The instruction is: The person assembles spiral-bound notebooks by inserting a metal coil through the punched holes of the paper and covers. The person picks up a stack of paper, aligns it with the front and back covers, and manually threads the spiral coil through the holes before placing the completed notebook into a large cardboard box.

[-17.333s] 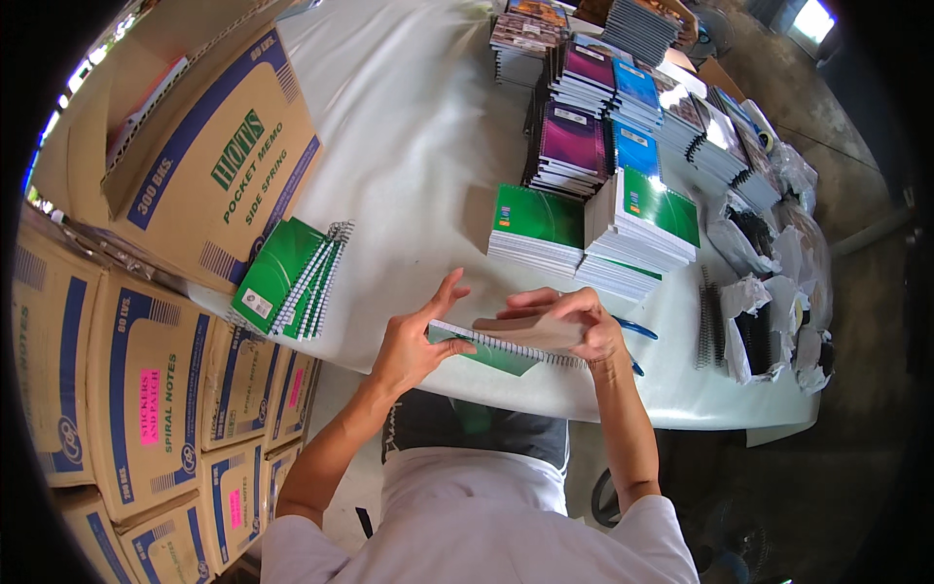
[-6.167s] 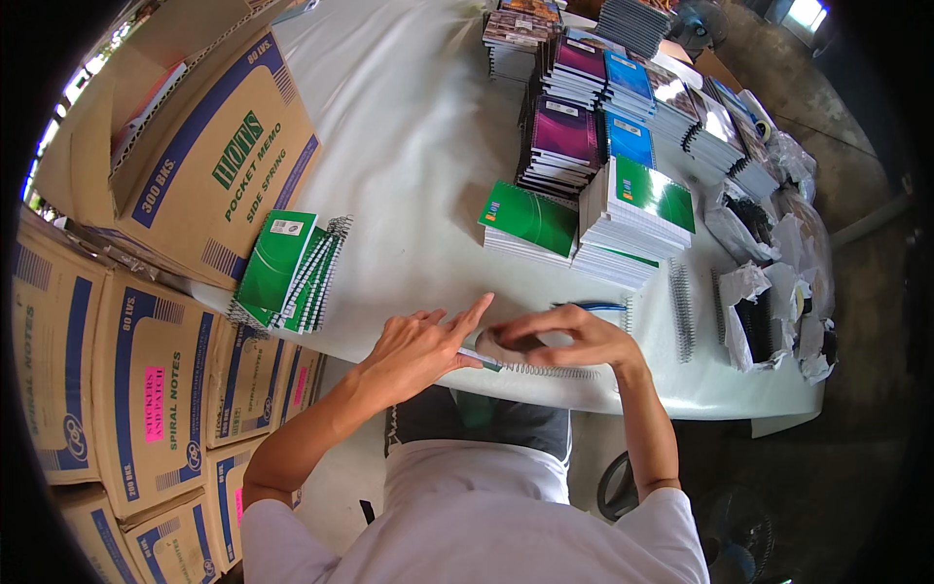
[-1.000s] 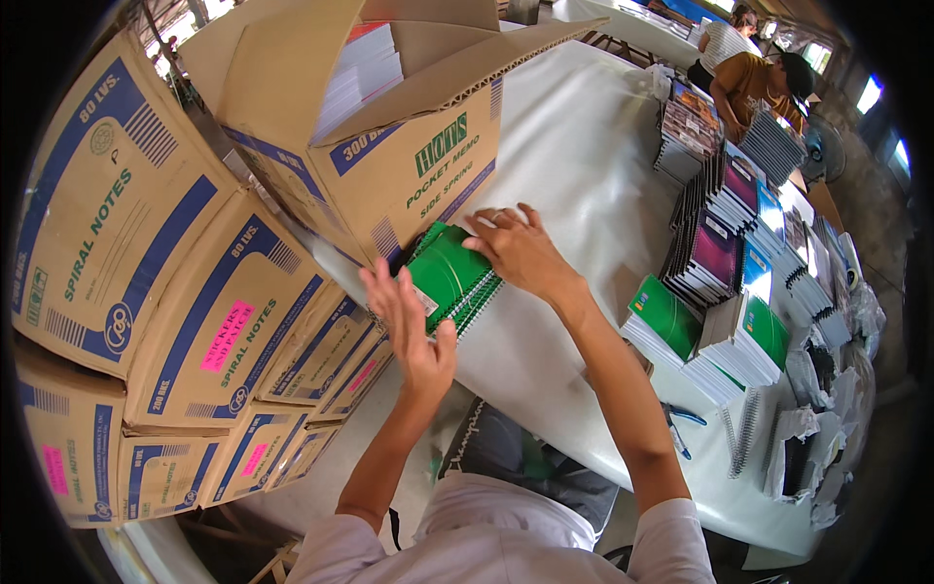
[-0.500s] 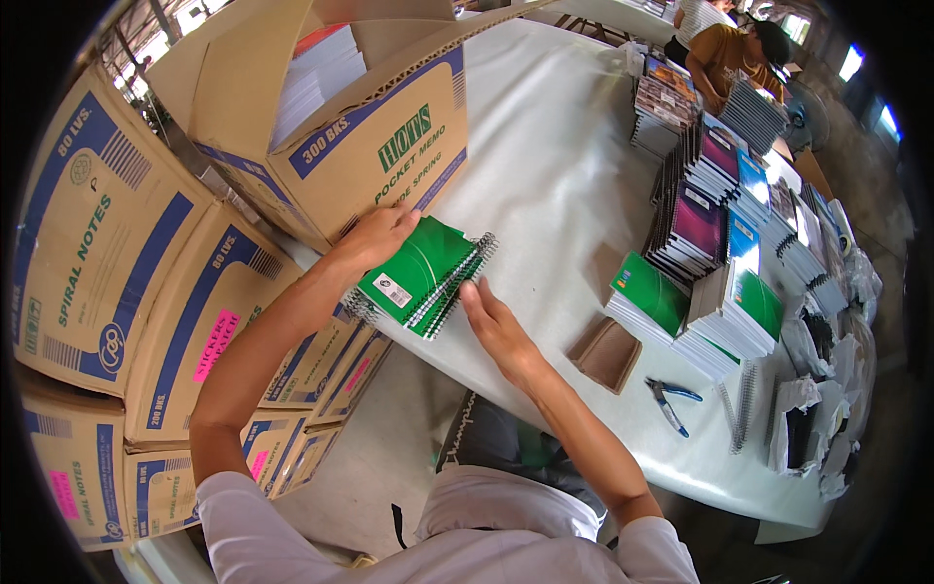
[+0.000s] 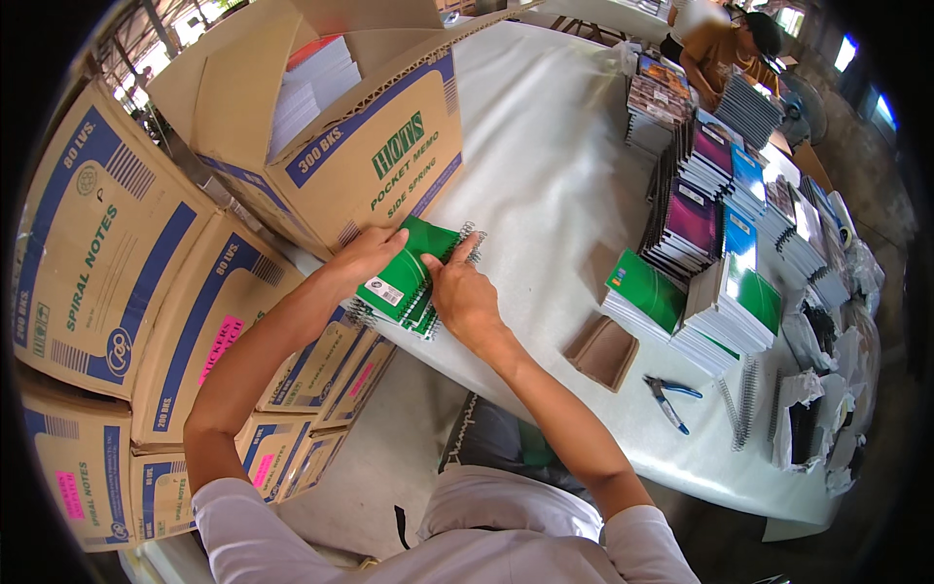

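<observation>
The right hand (image 5: 464,295) has come in from beside the coils — it now lies on the green notebooks (image 5: 401,268), thumb and forefinger spread apart over the spring edge. The left hand (image 5: 365,255) is at their upper-left edge; whether it clamps, I cannot tell. So the pile, left of centre on the bench (image 5: 530,204) — just below the open carton (image 5: 375,156) — seems steadied from both sides.

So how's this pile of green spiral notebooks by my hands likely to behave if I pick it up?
The green spiral notebooks may slide apart, since they look loose and unevenly stacked. Their smooth-looking covers could be a bit slippery. The wire coils poke out at the edges, so they might snag on one another.
</observation>
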The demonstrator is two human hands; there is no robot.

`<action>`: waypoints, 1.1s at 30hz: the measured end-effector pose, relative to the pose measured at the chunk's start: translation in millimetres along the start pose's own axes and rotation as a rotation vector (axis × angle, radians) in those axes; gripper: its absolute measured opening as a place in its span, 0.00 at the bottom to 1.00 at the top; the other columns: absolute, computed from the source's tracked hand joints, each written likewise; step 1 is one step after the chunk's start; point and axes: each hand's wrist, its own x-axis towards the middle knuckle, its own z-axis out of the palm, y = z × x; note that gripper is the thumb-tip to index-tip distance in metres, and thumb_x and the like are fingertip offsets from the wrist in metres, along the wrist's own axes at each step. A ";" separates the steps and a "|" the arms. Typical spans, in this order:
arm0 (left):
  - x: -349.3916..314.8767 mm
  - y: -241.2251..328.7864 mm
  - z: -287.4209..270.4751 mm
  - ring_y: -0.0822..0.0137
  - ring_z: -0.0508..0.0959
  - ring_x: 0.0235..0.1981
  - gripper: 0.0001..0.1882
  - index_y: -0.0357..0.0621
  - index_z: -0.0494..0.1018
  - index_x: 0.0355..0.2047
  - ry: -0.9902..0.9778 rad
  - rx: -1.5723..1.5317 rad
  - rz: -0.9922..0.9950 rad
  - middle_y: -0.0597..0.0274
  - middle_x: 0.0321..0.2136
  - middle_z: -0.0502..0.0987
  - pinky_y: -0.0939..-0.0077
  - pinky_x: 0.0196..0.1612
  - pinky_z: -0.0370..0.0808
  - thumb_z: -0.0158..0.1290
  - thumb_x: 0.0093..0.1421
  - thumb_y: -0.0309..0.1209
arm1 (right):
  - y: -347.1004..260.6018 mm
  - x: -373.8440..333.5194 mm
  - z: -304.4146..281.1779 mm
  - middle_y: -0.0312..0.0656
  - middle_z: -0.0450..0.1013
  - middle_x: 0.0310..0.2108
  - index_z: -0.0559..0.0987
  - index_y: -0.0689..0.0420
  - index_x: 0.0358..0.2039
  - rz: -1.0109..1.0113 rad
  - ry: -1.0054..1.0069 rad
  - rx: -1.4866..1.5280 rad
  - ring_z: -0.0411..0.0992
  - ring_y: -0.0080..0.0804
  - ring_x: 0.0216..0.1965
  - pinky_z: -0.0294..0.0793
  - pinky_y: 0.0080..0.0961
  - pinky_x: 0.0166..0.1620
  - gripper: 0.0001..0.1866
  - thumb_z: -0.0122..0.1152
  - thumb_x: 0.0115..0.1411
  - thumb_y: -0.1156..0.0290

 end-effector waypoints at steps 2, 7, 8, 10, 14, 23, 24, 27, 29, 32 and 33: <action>-1.2 4.1 2.6 0.65 0.79 0.41 0.24 0.33 0.70 0.57 0.019 0.059 0.012 0.53 0.44 0.80 0.68 0.48 0.74 0.42 0.73 0.42 | 7.4 2.1 -12.0 0.62 0.78 0.28 0.47 0.83 0.64 -0.072 -0.078 0.003 0.78 0.60 0.33 0.78 0.46 0.39 0.47 0.38 0.72 0.44; -17.4 -1.0 -3.0 0.50 0.76 0.55 0.26 0.38 0.65 0.64 0.285 0.438 0.190 0.45 0.54 0.76 0.68 0.57 0.71 0.50 0.68 0.36 | 92.5 -11.6 -85.4 0.46 0.79 0.44 0.76 0.54 0.56 -0.398 0.249 -0.137 0.78 0.46 0.43 0.78 0.37 0.43 0.24 0.66 0.59 0.67; -31.1 14.3 5.0 0.49 0.74 0.57 0.26 0.41 0.65 0.64 0.369 0.413 0.303 0.46 0.54 0.76 0.67 0.59 0.70 0.51 0.67 0.33 | 127.6 -8.6 -111.6 0.44 0.77 0.46 0.79 0.54 0.50 -0.537 0.247 -0.245 0.76 0.43 0.47 0.77 0.35 0.47 0.20 0.67 0.55 0.71; -59.3 35.4 30.0 0.48 0.72 0.60 0.26 0.44 0.66 0.64 0.482 0.394 0.534 0.47 0.54 0.76 0.65 0.61 0.68 0.53 0.64 0.27 | 165.8 -20.6 -157.0 0.44 0.72 0.54 0.80 0.50 0.49 -0.462 0.085 -0.365 0.69 0.44 0.56 0.65 0.41 0.63 0.24 0.70 0.49 0.77; -90.0 62.3 100.0 0.51 0.70 0.63 0.29 0.47 0.70 0.61 0.408 0.415 0.866 0.54 0.56 0.76 0.64 0.64 0.67 0.55 0.59 0.18 | 203.8 -16.1 -180.5 0.42 0.69 0.55 0.79 0.53 0.47 -0.470 -0.127 -0.465 0.67 0.44 0.56 0.64 0.40 0.63 0.23 0.69 0.48 0.80; -32.9 8.9 265.4 0.49 0.58 0.68 0.22 0.59 0.75 0.56 0.022 0.616 0.984 0.73 0.62 0.69 0.36 0.66 0.56 0.58 0.61 0.40 | 208.8 1.1 -186.0 0.41 0.70 0.48 0.78 0.57 0.43 -0.533 -0.275 -0.336 0.69 0.43 0.48 0.69 0.37 0.55 0.20 0.68 0.48 0.81; -30.5 10.4 268.2 0.50 0.58 0.69 0.22 0.59 0.75 0.56 -0.009 0.642 0.995 0.75 0.62 0.69 0.36 0.66 0.56 0.58 0.61 0.42 | 208.8 1.6 -187.1 0.41 0.70 0.48 0.78 0.57 0.43 -0.546 -0.280 -0.331 0.69 0.43 0.48 0.69 0.37 0.55 0.19 0.68 0.48 0.81; -26.3 5.5 264.5 0.51 0.59 0.68 0.22 0.60 0.75 0.56 -0.072 0.676 0.866 0.76 0.61 0.70 0.36 0.67 0.54 0.57 0.62 0.44 | 208.5 3.0 -191.8 0.41 0.71 0.49 0.78 0.57 0.43 -0.573 -0.289 -0.317 0.70 0.42 0.48 0.69 0.37 0.56 0.19 0.68 0.49 0.80; -22.8 -3.0 256.3 0.52 0.60 0.68 0.22 0.61 0.76 0.56 -0.026 0.694 0.889 0.78 0.60 0.71 0.36 0.67 0.54 0.58 0.61 0.44 | 207.7 3.1 -194.2 0.42 0.71 0.49 0.78 0.57 0.44 -0.575 -0.284 -0.309 0.71 0.42 0.47 0.69 0.37 0.56 0.19 0.68 0.49 0.79; -24.5 -4.8 249.2 0.53 0.61 0.67 0.23 0.63 0.76 0.56 -0.009 0.703 0.932 0.80 0.59 0.72 0.36 0.67 0.54 0.58 0.60 0.45 | 208.6 3.6 -194.4 0.42 0.71 0.49 0.78 0.57 0.44 -0.560 -0.296 -0.330 0.71 0.42 0.48 0.68 0.37 0.58 0.19 0.67 0.49 0.80; -25.7 -4.4 247.8 0.54 0.61 0.67 0.23 0.63 0.76 0.56 -0.006 0.700 0.944 0.80 0.59 0.72 0.36 0.67 0.54 0.58 0.59 0.45 | 208.2 4.1 -195.1 0.42 0.71 0.49 0.78 0.58 0.44 -0.568 -0.291 -0.324 0.71 0.42 0.48 0.69 0.37 0.57 0.19 0.67 0.49 0.81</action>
